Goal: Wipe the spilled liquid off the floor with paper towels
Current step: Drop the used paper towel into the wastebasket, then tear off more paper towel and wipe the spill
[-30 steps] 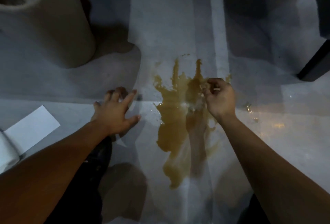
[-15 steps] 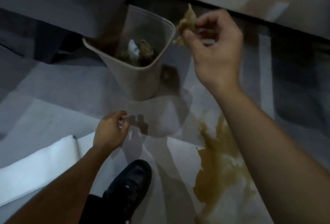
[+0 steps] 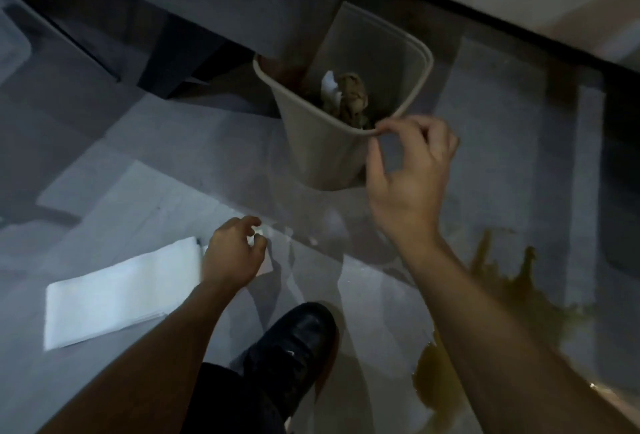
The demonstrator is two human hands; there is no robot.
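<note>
Nothing readable is showing anywhere: no text, label, brand, number or sign is appearing on the bin (image 3: 322, 143), the paper towels (image 3: 117, 290) or the shoe (image 3: 294, 340).

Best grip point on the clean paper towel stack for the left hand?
Probably the near short edge of the paper towel stack, right beside the left hand. The stack lies flat on the floor, so come from above, slide the fingers under the top sheet's corner and peel it up.
</note>
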